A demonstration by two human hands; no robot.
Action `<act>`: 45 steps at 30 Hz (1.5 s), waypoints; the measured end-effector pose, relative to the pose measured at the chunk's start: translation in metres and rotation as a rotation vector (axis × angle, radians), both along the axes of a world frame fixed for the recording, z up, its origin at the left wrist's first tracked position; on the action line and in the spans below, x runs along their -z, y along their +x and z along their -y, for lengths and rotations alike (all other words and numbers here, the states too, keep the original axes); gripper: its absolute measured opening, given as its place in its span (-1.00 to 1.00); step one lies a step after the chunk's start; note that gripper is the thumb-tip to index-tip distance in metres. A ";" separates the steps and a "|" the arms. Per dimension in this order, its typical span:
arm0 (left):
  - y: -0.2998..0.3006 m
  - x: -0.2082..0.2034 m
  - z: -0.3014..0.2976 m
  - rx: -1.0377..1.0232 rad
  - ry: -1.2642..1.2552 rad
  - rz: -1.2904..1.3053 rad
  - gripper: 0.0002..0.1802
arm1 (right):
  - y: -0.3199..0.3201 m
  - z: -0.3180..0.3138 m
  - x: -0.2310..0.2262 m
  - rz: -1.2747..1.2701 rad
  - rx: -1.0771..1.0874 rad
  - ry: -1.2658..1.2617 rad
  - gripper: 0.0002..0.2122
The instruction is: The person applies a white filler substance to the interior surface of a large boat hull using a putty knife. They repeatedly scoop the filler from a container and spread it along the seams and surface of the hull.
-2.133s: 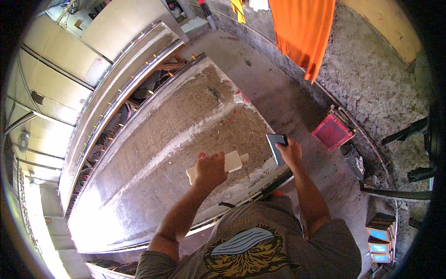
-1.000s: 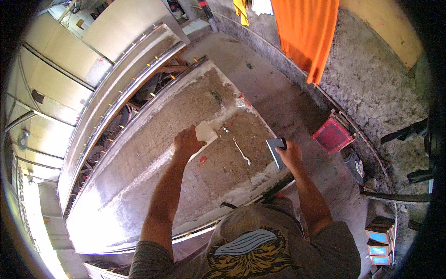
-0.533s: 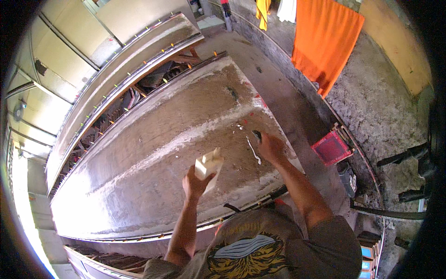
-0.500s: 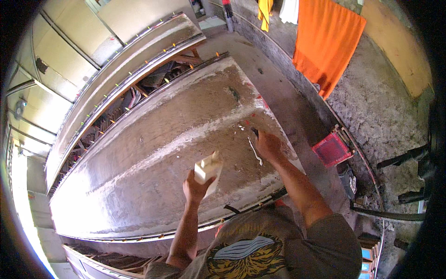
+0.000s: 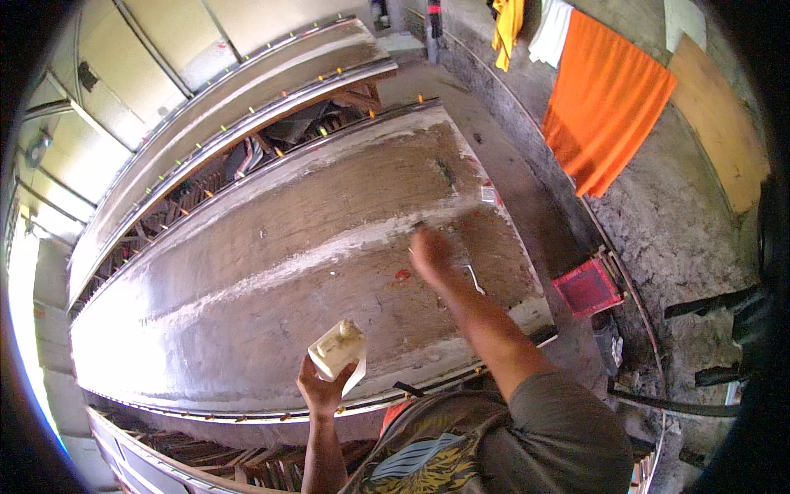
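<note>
My left hand (image 5: 319,389) grips a cream-coloured boxy plastic container (image 5: 337,350), its upper side tilted up with pale matter in it, above the near edge of the long table (image 5: 247,337). Farther right and forward, my right hand (image 5: 432,253) is closed and blurred by motion, low over the tabletop's pale streak. A small dark thing (image 5: 418,224) shows at its fingers, too smeared to name. To the right of that hand lies a thin white smear (image 5: 475,280) on the brown, stained surface.
A second long table (image 5: 247,90) stands behind, with small coloured clips along its edge. Orange cloth (image 5: 605,103) and a yellow cloth (image 5: 508,31) hang by the right wall. A red-framed panel (image 5: 589,284) leans beyond the table's right end. Wooden pieces (image 5: 263,465) lie below the near edge.
My right hand has swept left across the tabletop, away from the white smear. The left hand, with the container, has come slightly left and nearer to me. The whole view has shifted.
</note>
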State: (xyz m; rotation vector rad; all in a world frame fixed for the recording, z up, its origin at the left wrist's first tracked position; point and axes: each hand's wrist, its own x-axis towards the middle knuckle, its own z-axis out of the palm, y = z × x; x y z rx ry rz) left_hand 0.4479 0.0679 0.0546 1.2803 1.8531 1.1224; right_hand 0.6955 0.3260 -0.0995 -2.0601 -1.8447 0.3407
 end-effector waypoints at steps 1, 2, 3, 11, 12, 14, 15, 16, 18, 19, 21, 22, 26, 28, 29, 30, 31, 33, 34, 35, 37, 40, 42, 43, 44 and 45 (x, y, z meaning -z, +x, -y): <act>-0.005 -0.001 0.001 -0.011 -0.008 -0.011 -0.34 | 0.024 -0.003 -0.006 0.017 0.042 0.003 -0.79; -0.009 0.005 0.002 -0.012 -0.004 0.010 -0.34 | 0.052 -0.002 -0.001 0.031 0.045 0.089 -0.80; -0.010 0.005 0.004 -0.008 -0.009 0.011 -0.33 | 0.065 -0.001 0.005 0.041 0.049 0.173 -0.81; -0.017 -0.003 0.007 -0.001 -0.009 -0.008 -0.38 | -0.114 0.047 0.033 0.710 -0.275 0.380 -0.62; -0.012 -0.015 0.007 0.012 0.006 0.017 -0.38 | -0.130 0.046 0.047 0.557 -0.217 0.423 -0.67; -0.016 -0.024 0.009 0.010 0.025 0.069 -0.38 | -0.152 0.043 0.044 0.367 -0.269 0.288 -0.73; -0.020 -0.025 0.013 -0.001 0.029 0.098 -0.39 | -0.160 0.047 0.035 0.271 -0.305 0.216 -0.75; -0.024 -0.025 0.016 -0.010 0.032 0.126 -0.39 | -0.162 0.048 0.025 0.126 -0.344 0.072 -0.79; -0.030 -0.024 0.020 -0.022 0.018 0.135 -0.39 | -0.151 0.046 0.005 -0.027 -0.367 0.011 -0.75; -0.034 -0.021 0.020 -0.022 -0.004 0.115 -0.40 | -0.142 0.042 0.000 -0.105 -0.376 -0.019 -0.72; -0.039 -0.024 0.017 -0.001 -0.015 0.085 -0.40 | -0.109 0.021 -0.002 -0.232 -0.152 -0.229 -0.64; -0.041 -0.027 0.015 0.016 -0.008 0.078 -0.39 | -0.083 0.006 0.003 -0.265 -0.092 -0.237 -0.58; -0.050 -0.029 0.011 0.044 0.039 0.128 -0.37 | 0.025 -0.017 0.053 -0.276 0.073 -0.193 -0.46; -0.056 -0.024 0.012 0.048 0.027 0.133 -0.36 | 0.065 -0.015 0.044 -0.120 0.144 -0.125 -0.43; -0.059 -0.021 0.011 0.064 0.020 0.137 -0.36 | 0.083 -0.015 0.059 -0.011 0.196 -0.014 -0.42; -0.064 -0.015 0.015 0.048 0.009 0.136 -0.36 | 0.080 -0.015 0.045 -0.016 0.185 -0.049 -0.45; -0.069 -0.009 0.020 0.017 0.001 0.136 -0.36 | 0.072 -0.014 0.008 -0.021 0.157 -0.083 -0.48; -0.074 -0.005 0.023 0.000 -0.001 0.138 -0.36 | 0.065 -0.005 -0.041 0.039 0.148 -0.123 -0.54; -0.075 -0.006 0.024 -0.003 0.002 0.132 -0.35 | 0.058 0.000 -0.052 0.096 0.148 -0.133 -0.59; -0.077 -0.006 0.026 -0.005 0.004 0.126 -0.35 | 0.053 0.003 -0.055 0.152 0.150 -0.143 -0.63; -0.081 0.006 0.028 -0.006 0.011 0.206 -0.36 | 0.060 0.001 0.003 0.285 0.122 -0.069 -0.73; -0.094 0.002 0.032 0.006 -0.024 0.074 -0.36 | 0.009 0.013 0.015 0.365 0.051 -0.050 -0.80; -0.100 0.000 0.032 0.038 -0.062 0.012 -0.33 | -0.033 0.025 0.041 0.351 0.025 0.006 -0.80; -0.103 0.003 0.033 0.040 -0.079 0.031 -0.30 | -0.066 0.035 0.041 0.433 -0.111 0.023 -0.81; -0.103 0.005 0.029 0.073 -0.092 0.053 -0.27 | -0.099 0.042 0.064 0.573 0.079 0.039 -0.72; -0.106 0.006 0.029 0.079 -0.104 0.034 -0.27 | -0.130 0.057 0.065 0.765 -0.065 0.168 -0.61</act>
